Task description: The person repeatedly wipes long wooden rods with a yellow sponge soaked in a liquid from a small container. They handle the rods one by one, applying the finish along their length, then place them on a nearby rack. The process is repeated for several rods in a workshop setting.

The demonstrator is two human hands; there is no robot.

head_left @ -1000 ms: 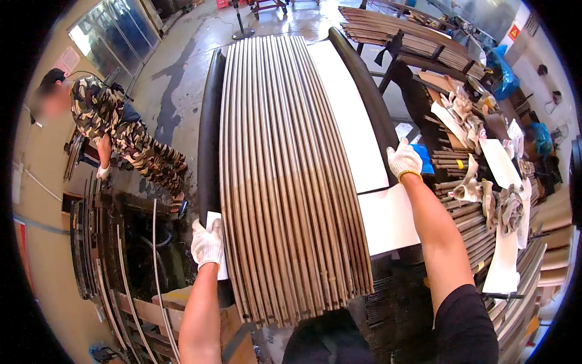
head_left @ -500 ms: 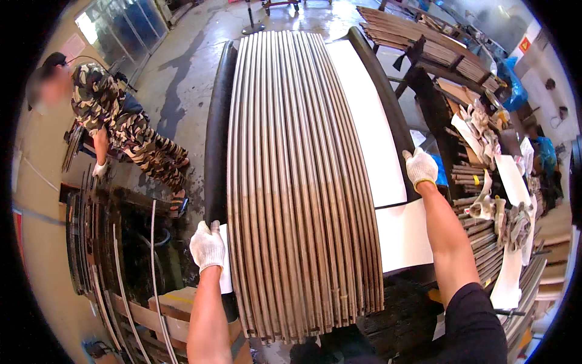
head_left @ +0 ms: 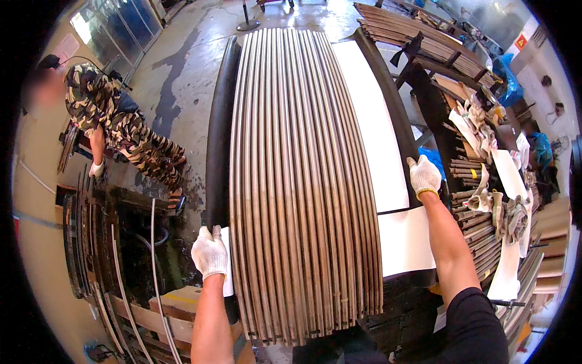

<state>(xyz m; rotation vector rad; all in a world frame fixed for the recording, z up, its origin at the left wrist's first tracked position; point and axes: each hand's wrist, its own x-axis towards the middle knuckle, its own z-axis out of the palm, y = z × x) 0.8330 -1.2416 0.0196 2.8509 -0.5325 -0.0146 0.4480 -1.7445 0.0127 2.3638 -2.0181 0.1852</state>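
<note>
A row of long, slim metal rods [head_left: 297,182] lies side by side in front of me, running away from me over white sheeting [head_left: 400,242]. My left hand [head_left: 210,252], in a white knit glove, is closed over the near part of the left black padded rail [head_left: 221,133], beside the sheeting's edge. My right hand [head_left: 424,176], gloved alike, is wrapped over the right black padded rail [head_left: 388,103], apart from the rods. The undersides of both hands are hidden, and neither hand touches a rod.
At the left a person in camouflage clothing [head_left: 115,115] bends over a dark rack [head_left: 91,218] with bars. Gloves [head_left: 479,130], paper strips and more rods [head_left: 479,242] crowd the right side. Farther back on the right lies a stack of brownish bars [head_left: 418,39].
The view has shifted slightly. Both of my hands stay at the rails, and the rods keep their place between them. The other person remains bent over the rack.
</note>
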